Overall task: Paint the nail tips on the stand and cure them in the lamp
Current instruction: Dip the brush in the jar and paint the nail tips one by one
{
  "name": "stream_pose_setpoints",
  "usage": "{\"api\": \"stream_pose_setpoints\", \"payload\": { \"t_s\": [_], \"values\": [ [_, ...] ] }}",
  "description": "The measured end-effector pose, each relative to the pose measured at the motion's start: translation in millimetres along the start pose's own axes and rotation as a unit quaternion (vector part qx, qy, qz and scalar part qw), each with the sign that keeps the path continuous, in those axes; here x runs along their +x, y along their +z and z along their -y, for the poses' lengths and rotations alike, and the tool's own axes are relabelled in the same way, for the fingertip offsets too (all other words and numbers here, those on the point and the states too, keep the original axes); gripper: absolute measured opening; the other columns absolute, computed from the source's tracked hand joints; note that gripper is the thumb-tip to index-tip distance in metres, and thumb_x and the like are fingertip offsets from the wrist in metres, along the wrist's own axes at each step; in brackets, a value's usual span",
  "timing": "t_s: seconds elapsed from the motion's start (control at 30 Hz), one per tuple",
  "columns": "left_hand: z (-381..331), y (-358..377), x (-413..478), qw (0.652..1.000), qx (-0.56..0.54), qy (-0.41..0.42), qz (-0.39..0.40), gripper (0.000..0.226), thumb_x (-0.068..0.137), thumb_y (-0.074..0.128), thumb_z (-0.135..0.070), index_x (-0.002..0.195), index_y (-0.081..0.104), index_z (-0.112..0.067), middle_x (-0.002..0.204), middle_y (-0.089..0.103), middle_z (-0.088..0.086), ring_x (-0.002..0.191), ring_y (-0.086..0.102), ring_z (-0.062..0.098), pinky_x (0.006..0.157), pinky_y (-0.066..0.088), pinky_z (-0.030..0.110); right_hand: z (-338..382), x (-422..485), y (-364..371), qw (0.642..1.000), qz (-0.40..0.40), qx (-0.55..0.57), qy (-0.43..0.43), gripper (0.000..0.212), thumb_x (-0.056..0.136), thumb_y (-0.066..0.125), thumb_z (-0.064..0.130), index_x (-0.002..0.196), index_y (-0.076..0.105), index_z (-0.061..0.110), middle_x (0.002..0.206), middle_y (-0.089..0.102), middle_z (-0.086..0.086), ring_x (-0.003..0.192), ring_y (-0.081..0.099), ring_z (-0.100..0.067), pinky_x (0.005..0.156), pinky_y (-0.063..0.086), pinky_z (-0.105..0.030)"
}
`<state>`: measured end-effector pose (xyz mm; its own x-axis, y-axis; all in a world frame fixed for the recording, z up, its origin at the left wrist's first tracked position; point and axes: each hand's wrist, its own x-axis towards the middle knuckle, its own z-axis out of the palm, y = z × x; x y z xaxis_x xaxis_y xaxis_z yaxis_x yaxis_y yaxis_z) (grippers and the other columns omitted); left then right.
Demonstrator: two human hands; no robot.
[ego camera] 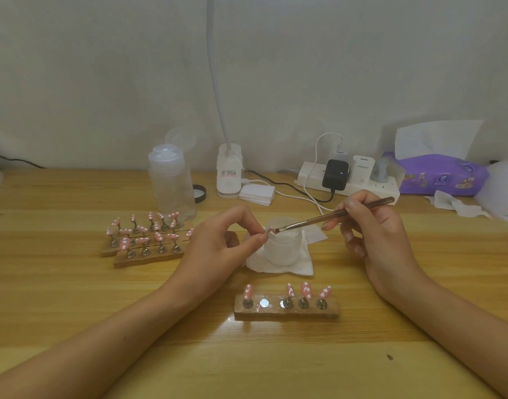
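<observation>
Wooden desk (74, 298), frosted jar (281, 250) on tissue (303, 269)

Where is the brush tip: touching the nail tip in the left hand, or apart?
Touching. Head view: bristles of the brush meet the nail tip, no gap visible.

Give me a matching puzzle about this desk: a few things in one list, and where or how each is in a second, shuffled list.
Things:
1 brush
2 near stand
3 tissue pack
4 bottle

States:
A purple, far right
B see-through, lid flipped open
C held in the right hand
D carries four tips, one spot bare

Pairs: 1-C, 2-D, 3-A, 4-B
</observation>
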<state>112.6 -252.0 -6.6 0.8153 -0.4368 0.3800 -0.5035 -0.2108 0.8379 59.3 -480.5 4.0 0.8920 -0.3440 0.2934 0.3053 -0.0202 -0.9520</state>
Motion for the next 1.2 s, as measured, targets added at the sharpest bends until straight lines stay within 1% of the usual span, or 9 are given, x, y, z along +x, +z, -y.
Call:
{"api": "stream_pose_setpoints", "payload": {
  "t_s": [0.07,0.17,0.4,0.57,0.73,0.8,1.0,1.1,1.2],
  "values": [
    [-0.2,0.2,0.0,1.0,0.003,0.0,0.0,0.009,0.089,0.073,-0.019,0.083,0.066,-0.02,0.089,0.07,-0.014,0.047,0.047,0.002,0.05,0.04,0.013,1.0,0.2,-0.7,1.0,-0.01,0.007,0.001,0.023,0.102,0.047,0.014,0.081,0.057,0.016,0.071,0.072,-0.008,0.05,0.045,-0.007,0.039,0.032,-0.015],
    [-0.6,0.5,0.1,1.0,0.006,0.001,-0.001,0.008,0.089,0.073,-0.02,0.084,0.066,-0.019,0.089,0.07,-0.013,0.047,0.046,0.002,0.051,0.04,0.013,3.4,-1.6,0.2,0.999,0.01,0.029,-0.019,0.024,0.102,0.047,0.015,0.08,0.057,0.017,0.072,0.072,-0.008,0.05,0.046,-0.007,0.039,0.032,-0.015],
    [-1.7,0.9,-0.6,1.0,-0.002,0.006,-0.004,0.011,0.088,0.073,-0.023,0.083,0.066,-0.018,0.08,0.068,-0.018,0.046,0.046,0.003,0.049,0.038,0.011,1.8,-1.4,1.1,1.0,0.001,-0.006,-0.006,0.024,0.102,0.048,0.014,0.08,0.058,0.017,0.072,0.072,-0.009,0.05,0.045,-0.008,0.04,0.033,-0.015],
    [-0.4,0.0,-0.3,1.0,0.002,0.006,-0.001,0.009,0.088,0.073,-0.021,0.084,0.066,-0.017,0.087,0.07,-0.014,0.047,0.047,0.002,0.05,0.04,0.012,0.8,-0.8,0.2,1.0,-0.001,-0.015,-0.009,0.024,0.102,0.048,0.014,0.08,0.059,0.018,0.073,0.072,-0.011,0.049,0.045,-0.008,0.04,0.034,-0.015],
    [0.3,0.0,-0.1,1.0,0.003,0.01,0.0,0.009,0.088,0.073,-0.02,0.084,0.066,-0.018,0.087,0.07,-0.013,0.046,0.047,0.002,0.051,0.039,0.011,3.8,0.9,-5.9,0.999,-0.037,0.017,-0.005,0.031,0.101,0.047,0.012,0.073,0.058,0.02,0.068,0.069,-0.011,0.047,0.044,-0.009,0.038,0.032,-0.017],
    [0.7,0.0,0.2,1.0,0.005,0.011,0.0,0.009,0.088,0.073,-0.021,0.084,0.066,-0.019,0.089,0.07,-0.012,0.047,0.047,0.003,0.051,0.04,0.012,5.9,2.4,-10.7,0.998,-0.057,0.024,-0.002,0.03,0.101,0.045,0.011,0.073,0.055,0.017,0.063,0.067,-0.008,0.046,0.045,-0.009,0.037,0.032,-0.017],
    [2.0,-0.5,0.4,1.0,0.008,0.009,0.001,0.009,0.088,0.073,-0.022,0.083,0.066,-0.021,0.09,0.07,-0.011,0.049,0.047,0.003,0.052,0.041,0.014,8.9,3.6,-15.8,0.995,-0.082,0.055,-0.008,0.031,0.102,0.043,0.007,0.073,0.052,0.013,0.058,0.061,-0.003,0.053,0.055,-0.01,0.039,0.036,-0.019],
    [1.7,-0.7,-0.3,1.0,0.01,0.009,0.002,0.009,0.089,0.073,-0.021,0.084,0.066,-0.021,0.089,0.07,-0.011,0.049,0.046,0.004,0.052,0.042,0.016,10.7,1.3,-14.0,0.994,-0.054,0.079,-0.047,0.026,0.101,0.043,0.005,0.079,0.053,0.016,0.068,0.065,-0.001,0.063,0.058,-0.013,0.041,0.042,-0.021],
    [1.0,-0.8,-0.7,1.0,0.011,0.013,0.0,0.009,0.089,0.073,-0.021,0.083,0.065,-0.022,0.087,0.07,-0.009,0.049,0.047,0.004,0.052,0.043,0.017,12.7,-2.3,-11.6,0.993,0.008,0.051,-0.105,0.009,0.087,0.045,0.007,0.086,0.05,0.014,0.076,0.066,-0.001,0.068,0.059,-0.014,0.045,0.049,-0.027]
  ]
}}
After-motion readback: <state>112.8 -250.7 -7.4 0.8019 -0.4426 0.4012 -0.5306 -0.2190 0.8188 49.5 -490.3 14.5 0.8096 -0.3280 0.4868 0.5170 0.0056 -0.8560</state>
